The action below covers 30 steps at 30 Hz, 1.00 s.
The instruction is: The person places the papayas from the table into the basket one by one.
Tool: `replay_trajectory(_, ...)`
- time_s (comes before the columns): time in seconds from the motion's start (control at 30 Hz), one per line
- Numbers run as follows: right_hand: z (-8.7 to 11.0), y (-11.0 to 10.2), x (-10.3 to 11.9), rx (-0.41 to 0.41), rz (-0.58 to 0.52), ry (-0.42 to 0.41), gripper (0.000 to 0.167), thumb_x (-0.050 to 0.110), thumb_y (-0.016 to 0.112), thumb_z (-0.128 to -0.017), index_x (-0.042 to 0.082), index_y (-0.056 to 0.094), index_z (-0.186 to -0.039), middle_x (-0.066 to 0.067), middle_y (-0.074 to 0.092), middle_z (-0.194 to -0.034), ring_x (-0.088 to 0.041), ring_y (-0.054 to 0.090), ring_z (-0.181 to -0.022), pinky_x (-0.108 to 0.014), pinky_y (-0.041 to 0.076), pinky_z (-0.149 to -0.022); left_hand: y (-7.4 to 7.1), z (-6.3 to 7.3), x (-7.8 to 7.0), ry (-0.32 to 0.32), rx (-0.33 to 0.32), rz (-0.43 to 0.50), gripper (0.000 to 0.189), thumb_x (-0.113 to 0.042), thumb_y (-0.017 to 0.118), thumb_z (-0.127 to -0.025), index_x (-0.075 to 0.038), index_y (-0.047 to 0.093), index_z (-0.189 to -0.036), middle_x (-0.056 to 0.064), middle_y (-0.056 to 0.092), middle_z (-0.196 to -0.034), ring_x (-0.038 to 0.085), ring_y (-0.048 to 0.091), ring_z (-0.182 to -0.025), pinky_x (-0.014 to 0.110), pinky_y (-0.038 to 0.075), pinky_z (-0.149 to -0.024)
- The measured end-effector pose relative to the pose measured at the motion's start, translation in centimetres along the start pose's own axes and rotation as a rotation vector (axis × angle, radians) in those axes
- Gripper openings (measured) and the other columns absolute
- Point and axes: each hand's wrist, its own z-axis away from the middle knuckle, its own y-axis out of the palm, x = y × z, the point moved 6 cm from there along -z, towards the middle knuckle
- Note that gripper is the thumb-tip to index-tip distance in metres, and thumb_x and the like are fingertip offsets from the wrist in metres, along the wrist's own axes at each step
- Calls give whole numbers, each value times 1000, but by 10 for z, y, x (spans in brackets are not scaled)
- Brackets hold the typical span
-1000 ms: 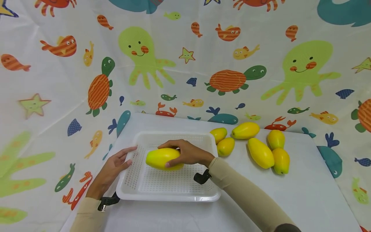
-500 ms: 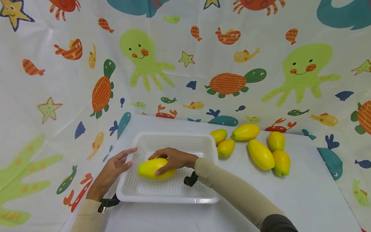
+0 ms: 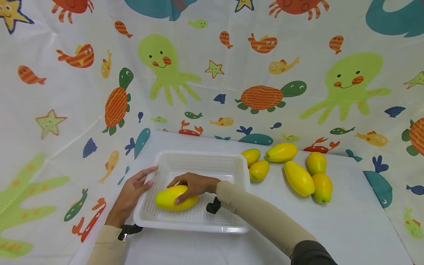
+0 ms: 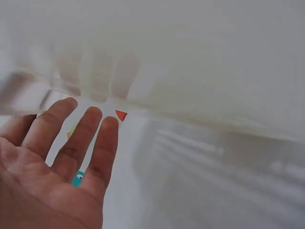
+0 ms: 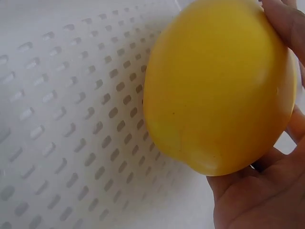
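A white perforated plastic basket (image 3: 192, 227) stands on the table. Low inside its left half lies a yellow papaya (image 3: 170, 200), greenish at its left end. My right hand (image 3: 196, 185) grips this papaya from above, thumb on the near side and fingers over the far side. The right wrist view shows the papaya (image 5: 214, 90) close over the basket's holed floor (image 5: 76, 124); whether it touches is hard to tell. At the basket's left rim is my left hand (image 3: 130, 191), its fingers extended. In the left wrist view the left hand's fingers (image 4: 97, 157) lie spread against the glossy rim.
Several more papayas lie on the white table (image 3: 357, 221) right of the basket: a pair (image 3: 259, 170) by its right wall, one farther back (image 3: 282, 152), and a cluster (image 3: 299, 179) to the right. A sea-animal printed curtain (image 3: 205, 44) hangs behind and at the left.
My right hand has moved left and nearer within the basket, carrying the papaya lower toward the left side. My left hand stays at the left rim.
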Motion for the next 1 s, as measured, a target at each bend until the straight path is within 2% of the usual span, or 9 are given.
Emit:
replay_trajectory(0.2,-5,2,-1,2,24,13,54,38,86,-89,30,69,-139,13,70,-124,-8,66,-103,-21,54,-94,3,-3,2,3,-34,10,56,-29,59,-110,-27,41,-164,7,40,-172,31,68,-133,46,65,-91)
replay_trajectory(0.47,-6,6,-1,15,34,12,53,36,85,-90,27,69,-140,14,71,-118,-9,66,-100,-20,54,-92,1,-8,6,15,-71,-10,57,-32,61,-109,-27,43,-163,8,42,-171,25,69,-132,44,64,-93)
replay_trajectory(0.77,-9,3,-2,16,67,9,55,39,84,-91,26,68,-142,15,71,-117,-9,65,-100,-20,54,-92,-1,-15,6,12,-61,-1,59,-36,63,-108,-26,44,-163,8,41,-171,20,69,-132,41,62,-97)
replay_trajectory(1.0,-8,-3,0,-5,65,-4,60,37,85,-91,22,65,-146,11,73,-125,-9,67,-102,-20,55,-94,-2,-17,6,13,-57,4,59,-34,62,-108,-26,43,-163,7,41,-171,27,67,-134,44,62,-97)
